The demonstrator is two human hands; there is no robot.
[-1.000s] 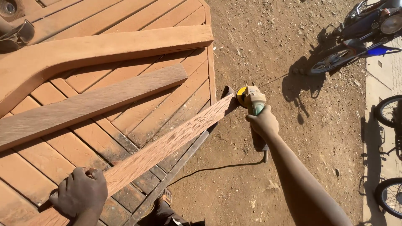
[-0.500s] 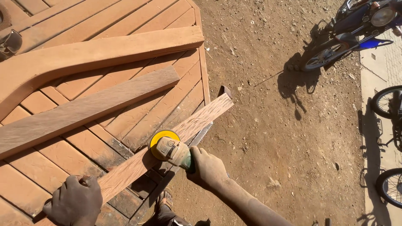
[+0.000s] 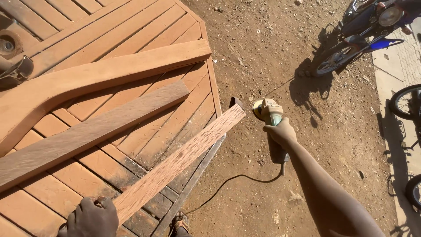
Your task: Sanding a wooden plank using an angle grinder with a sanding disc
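While sanding: grinder sits just past the plank's far end, off the wood.
Right fingers: wrapped shut around the grinder body.
Left fingers: closed on the plank's near end, pinning it to the table.
Next, I judge: bring the disc onto the plank face.
Containers: none that I can see.

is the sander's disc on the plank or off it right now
Off it. The right hand holds the sander over bare dirt, its disc just past the plank end.
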